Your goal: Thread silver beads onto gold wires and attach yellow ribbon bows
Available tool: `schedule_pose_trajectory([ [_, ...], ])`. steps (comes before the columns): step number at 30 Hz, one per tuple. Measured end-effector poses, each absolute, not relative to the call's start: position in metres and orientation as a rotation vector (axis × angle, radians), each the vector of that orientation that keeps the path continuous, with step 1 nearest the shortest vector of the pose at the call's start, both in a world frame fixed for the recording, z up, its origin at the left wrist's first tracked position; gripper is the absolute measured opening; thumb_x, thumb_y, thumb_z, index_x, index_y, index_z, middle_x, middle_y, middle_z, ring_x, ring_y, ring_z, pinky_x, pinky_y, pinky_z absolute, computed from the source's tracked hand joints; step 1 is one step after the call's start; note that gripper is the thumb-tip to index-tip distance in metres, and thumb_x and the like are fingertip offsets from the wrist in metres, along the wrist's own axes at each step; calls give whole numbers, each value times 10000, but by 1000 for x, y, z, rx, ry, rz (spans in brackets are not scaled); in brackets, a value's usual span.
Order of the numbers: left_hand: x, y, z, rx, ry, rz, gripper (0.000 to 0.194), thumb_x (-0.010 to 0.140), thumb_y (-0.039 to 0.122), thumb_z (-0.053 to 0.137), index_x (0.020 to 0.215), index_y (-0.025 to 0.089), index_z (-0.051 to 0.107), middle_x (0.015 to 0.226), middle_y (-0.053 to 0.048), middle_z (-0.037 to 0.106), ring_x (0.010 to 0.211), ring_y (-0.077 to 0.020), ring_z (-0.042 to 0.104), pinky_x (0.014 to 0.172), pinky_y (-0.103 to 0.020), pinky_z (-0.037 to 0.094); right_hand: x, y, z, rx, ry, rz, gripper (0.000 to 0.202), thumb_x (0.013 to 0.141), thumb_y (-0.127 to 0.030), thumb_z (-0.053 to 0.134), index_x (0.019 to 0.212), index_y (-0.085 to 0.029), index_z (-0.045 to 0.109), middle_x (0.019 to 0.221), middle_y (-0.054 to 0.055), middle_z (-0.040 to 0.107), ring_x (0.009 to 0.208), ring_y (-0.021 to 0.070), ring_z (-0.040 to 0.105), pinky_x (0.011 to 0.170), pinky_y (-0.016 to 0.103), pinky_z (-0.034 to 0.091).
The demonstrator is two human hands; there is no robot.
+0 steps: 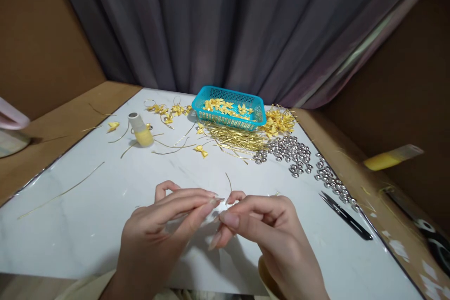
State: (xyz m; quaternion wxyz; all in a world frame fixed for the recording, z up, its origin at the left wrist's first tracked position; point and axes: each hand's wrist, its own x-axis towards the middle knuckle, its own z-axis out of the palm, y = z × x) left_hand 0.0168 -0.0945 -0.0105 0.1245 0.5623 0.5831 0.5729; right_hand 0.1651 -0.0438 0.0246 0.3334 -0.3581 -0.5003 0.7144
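Observation:
My left hand (172, 220) and my right hand (262, 220) meet over the front middle of the white tabletop, fingertips almost touching. The left thumb and index finger pinch something tiny, mostly hidden by the fingertips. My right hand is closed too, thumb against fingers, and a thin gold wire (228, 181) sticks up from behind its fingertips. Beyond the hands lie a yellow ribbon bow (201, 151) and a bundle of gold wires (237, 139). Many small silver domed pieces (290, 150) are spread to the right.
A turquoise basket (228, 122) holding yellow ribbon bows stands at the back, with a pile of bows (279, 123) beside it. A yellow-bottomed tube (141, 130) stands left. Black tweezers (348, 218) lie right; a second yellow tube (393, 157) and black-handled scissors (434, 239) are farther right.

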Motion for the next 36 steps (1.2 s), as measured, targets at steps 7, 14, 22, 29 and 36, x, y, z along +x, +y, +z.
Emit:
schedule_pose_trajectory([
  [7,12,-93,-9,1803,1643,1638,177,816,119,610,803,289,657,801,104,747,666,-131,700,787,-302,411,164,-43,26,-941,-1306,1876,185,734,-297,704,574,-205,718,587,40,708,589,158,532,696,321,416],
  [14,14,-96,-4,1779,1697,1583,176,817,125,609,799,293,656,827,108,748,674,-128,694,806,-303,400,164,-42,25,-920,-1316,1909,194,750,-306,688,586,-204,708,596,52,713,622,166,565,697,326,443],
  [22,14,-98,-3,1821,1736,1554,156,835,151,593,804,294,650,838,117,746,674,-112,683,803,-296,400,164,-42,24,-911,-1287,1912,194,747,-295,694,581,-194,703,587,43,714,569,149,548,640,303,421],
  [29,12,-98,-4,1884,1728,1544,136,848,162,588,802,276,645,840,84,752,683,-141,692,792,-320,398,164,-43,24,-905,-1312,1908,196,754,-295,687,582,-202,701,588,38,717,594,158,548,661,307,411],
  [36,11,-98,-4,1915,1705,1533,140,866,161,571,850,286,631,869,102,745,753,-118,692,806,-297,379,165,-43,25,-915,-1305,1901,189,745,-280,697,571,-209,711,570,30,701,625,166,539,689,308,414],
])
